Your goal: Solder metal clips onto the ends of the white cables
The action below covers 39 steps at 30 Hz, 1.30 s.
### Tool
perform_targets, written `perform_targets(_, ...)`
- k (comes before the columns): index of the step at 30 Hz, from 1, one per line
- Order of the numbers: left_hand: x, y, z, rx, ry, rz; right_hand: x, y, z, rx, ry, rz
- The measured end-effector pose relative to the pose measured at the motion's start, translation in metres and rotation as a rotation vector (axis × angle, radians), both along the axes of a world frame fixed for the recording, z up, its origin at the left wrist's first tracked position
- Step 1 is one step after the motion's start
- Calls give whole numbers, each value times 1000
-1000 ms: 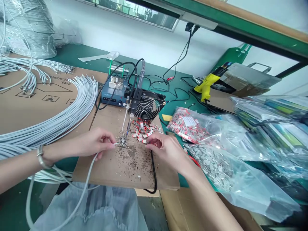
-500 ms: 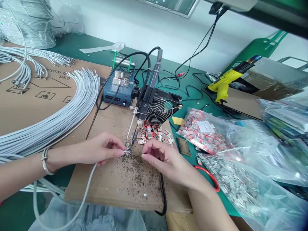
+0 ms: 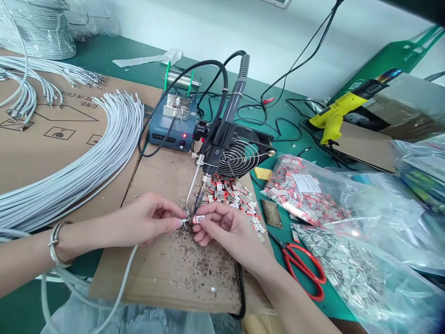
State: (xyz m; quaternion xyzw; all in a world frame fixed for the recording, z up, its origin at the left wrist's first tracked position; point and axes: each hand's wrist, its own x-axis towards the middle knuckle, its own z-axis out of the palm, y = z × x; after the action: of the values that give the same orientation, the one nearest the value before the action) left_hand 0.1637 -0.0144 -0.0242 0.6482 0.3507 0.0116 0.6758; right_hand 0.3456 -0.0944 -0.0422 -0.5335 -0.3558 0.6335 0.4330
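My left hand (image 3: pixel 153 220) pinches a white cable (image 3: pixel 130 262) close to its stripped end, and the rest loops down toward my lap. Between the fingertips of my right hand (image 3: pixel 222 227) is a small USB connector (image 3: pixel 198 219) with red and white on it. The cable end and the connector meet, or nearly meet, just under the tip of a soldering iron (image 3: pixel 198 202) clamped at a slant. A thin metal feed tube (image 3: pixel 193 185) points at the same spot. Whether the wires touch the connector is too small to tell.
Loose USB connectors (image 3: pixel 239 197) lie beside a fan (image 3: pixel 239 157). Behind stands a blue solder feeder (image 3: pixel 170 130). White cables (image 3: pixel 86 167) cover the left side. At right are bags of connectors (image 3: pixel 302 190), red-handled scissors (image 3: pixel 306 269) and a yellow heat gun (image 3: pixel 340 111).
My right hand has moved left to the iron tip, and a USB connector now shows in its fingers. A red light now shows on the feeder. The view has shifted slightly.
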Motion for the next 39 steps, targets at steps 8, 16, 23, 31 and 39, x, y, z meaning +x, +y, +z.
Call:
perform_targets(8, 3, 2, 5, -13, 6, 24, -4, -1, -2, -31, 107, -27)
perform_targets(16, 2, 4, 5, -25, 11, -14, -4, -1, -1, -27, 104, -47)
perform_targets(23, 3, 4, 4, -15, 21, 5, -4, -1, -1, -2, 66, -49)
perform_targets(31, 2, 2, 2, -19, 7, 12, -2, -3, -1, 27, 55, -14)
perform_targets(39, 4, 1, 4, -4, 0, 33, -1, -3, 1, 23, 51, -14)
